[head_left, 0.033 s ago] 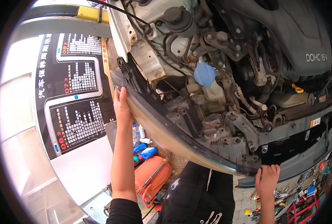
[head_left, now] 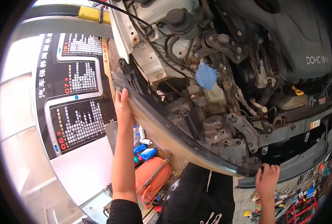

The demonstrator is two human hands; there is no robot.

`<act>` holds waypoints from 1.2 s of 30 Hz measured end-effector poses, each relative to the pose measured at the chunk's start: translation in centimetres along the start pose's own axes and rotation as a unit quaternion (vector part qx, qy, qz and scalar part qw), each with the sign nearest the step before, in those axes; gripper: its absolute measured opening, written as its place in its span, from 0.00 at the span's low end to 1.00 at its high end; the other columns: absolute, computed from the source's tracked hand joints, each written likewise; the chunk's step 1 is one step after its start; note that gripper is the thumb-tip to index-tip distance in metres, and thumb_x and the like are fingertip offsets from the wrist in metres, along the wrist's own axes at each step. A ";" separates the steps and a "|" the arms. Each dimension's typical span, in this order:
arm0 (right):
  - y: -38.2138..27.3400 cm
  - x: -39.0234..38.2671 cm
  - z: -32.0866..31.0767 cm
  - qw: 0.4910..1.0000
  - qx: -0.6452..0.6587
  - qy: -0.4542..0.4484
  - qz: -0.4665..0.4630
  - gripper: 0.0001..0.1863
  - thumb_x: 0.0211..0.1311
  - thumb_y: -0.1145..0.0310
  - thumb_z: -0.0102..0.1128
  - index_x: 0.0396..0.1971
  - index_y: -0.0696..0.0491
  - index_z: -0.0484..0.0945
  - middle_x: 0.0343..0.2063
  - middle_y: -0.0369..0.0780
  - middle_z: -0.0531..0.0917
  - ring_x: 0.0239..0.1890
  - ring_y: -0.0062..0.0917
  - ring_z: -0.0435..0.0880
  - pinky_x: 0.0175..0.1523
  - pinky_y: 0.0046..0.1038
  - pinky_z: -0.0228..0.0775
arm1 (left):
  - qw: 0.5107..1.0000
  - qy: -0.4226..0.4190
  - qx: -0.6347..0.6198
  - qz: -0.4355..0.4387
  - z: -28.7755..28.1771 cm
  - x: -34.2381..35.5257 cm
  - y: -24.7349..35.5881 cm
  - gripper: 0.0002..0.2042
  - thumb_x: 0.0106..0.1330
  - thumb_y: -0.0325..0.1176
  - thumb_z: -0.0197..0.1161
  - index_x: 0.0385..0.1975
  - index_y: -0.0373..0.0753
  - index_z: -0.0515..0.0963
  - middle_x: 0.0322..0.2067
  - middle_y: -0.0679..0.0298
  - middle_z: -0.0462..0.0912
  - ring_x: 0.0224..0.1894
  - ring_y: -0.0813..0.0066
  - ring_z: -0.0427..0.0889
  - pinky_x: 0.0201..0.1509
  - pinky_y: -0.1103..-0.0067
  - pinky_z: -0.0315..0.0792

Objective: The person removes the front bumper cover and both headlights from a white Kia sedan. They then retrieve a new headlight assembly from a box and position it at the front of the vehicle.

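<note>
A long curved headlight, with a hazy amber-tinted lens, lies along the front corner of a car's open engine bay. My left hand grips its upper left end, thumb on the lens side. My right hand has its fingers curled over the lower right end, beside the front bumper. Behind the headlight are dark housings, hoses and a reservoir with a blue cap. A black plastic engine cover fills the upper right.
A printed black signboard and a yellow-marked lift beam are at left. Below the headlight are blue bottles, an orange tank and my dark clothing. Scattered tools and a red rack lie at lower right.
The headlight's upper end and my left hand have shifted very slightly right and down. My right hand is a little higher, still on the lower end.
</note>
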State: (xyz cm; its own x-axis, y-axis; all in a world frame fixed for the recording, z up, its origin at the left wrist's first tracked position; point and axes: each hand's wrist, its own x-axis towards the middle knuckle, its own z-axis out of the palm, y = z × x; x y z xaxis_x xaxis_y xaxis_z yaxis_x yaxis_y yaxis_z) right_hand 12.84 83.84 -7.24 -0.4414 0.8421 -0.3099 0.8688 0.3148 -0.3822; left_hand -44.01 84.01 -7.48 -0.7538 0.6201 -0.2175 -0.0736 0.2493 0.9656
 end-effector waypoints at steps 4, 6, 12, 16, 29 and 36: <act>0.0 1.7 0.0 1.000 -0.008 -0.022 -0.005 0.05 0.55 0.74 0.59 0.31 0.57 0.75 0.25 0.47 0.78 0.33 0.42 0.74 0.49 0.42 0.63 | 0.999 -0.012 0.013 -0.046 -1.0 0.4 0.1 0.31 0.67 0.50 0.67 0.61 0.34 0.68 0.53 0.61 0.77 0.56 0.72 0.74 0.62 0.76 0.67; 0.1 2.4 -0.1 0.998 -0.021 -0.058 -0.017 0.04 0.55 0.74 0.59 0.30 0.57 0.75 0.24 0.46 0.78 0.32 0.42 0.75 0.47 0.42 0.63 | 0.998 -0.033 0.019 -0.059 -1.6 0.8 0.3 0.32 0.67 0.51 0.67 0.61 0.33 0.68 0.54 0.60 0.77 0.56 0.71 0.75 0.62 0.75 0.67; -1.1 2.5 0.8 0.995 0.064 -0.059 -0.050 0.06 0.54 0.70 0.60 0.29 0.57 0.77 0.21 0.45 0.78 0.32 0.43 0.76 0.46 0.44 0.64 | 0.991 -0.105 0.026 -0.081 -2.4 1.4 0.7 0.35 0.68 0.50 0.66 0.66 0.34 0.62 0.57 0.59 0.74 0.59 0.69 0.74 0.65 0.72 0.66; -2.0 2.8 1.5 0.981 0.179 -0.070 -0.007 0.12 0.58 0.64 0.63 0.25 0.58 0.77 0.21 0.44 0.78 0.30 0.45 0.77 0.42 0.44 0.67 | 0.990 -0.119 0.000 -0.073 -3.0 1.7 -0.2 0.38 0.67 0.51 0.66 0.69 0.35 0.57 0.61 0.59 0.71 0.62 0.68 0.72 0.66 0.71 0.66; -2.3 4.6 1.7 0.913 0.316 -0.149 0.211 0.16 0.63 0.64 0.69 0.26 0.61 0.78 0.14 0.38 0.77 0.18 0.16 0.73 0.24 0.24 0.65 | 0.986 -0.049 -0.130 -0.093 -4.6 2.5 -4.3 0.35 0.72 0.60 0.54 0.70 0.42 0.61 0.64 0.58 0.72 0.65 0.60 0.72 0.69 0.63 0.67; -3.5 5.3 2.2 0.869 0.417 -0.136 0.228 0.13 0.64 0.67 0.69 0.27 0.62 0.79 0.14 0.34 0.78 0.19 0.11 0.74 0.24 0.20 0.65 | 0.981 -0.106 -0.130 -0.102 -8.3 3.5 0.7 0.39 0.70 0.65 0.53 0.70 0.39 0.62 0.65 0.59 0.71 0.66 0.61 0.70 0.70 0.65 0.64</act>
State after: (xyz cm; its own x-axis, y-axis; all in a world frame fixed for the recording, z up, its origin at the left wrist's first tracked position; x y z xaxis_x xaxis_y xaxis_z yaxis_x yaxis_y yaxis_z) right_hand 6.99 86.23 -9.45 -0.2291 0.6251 -0.7462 0.5529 -0.5474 -0.6283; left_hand -52.13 80.19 -6.43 -0.5564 0.7243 -0.4073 -0.3932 0.2023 0.8969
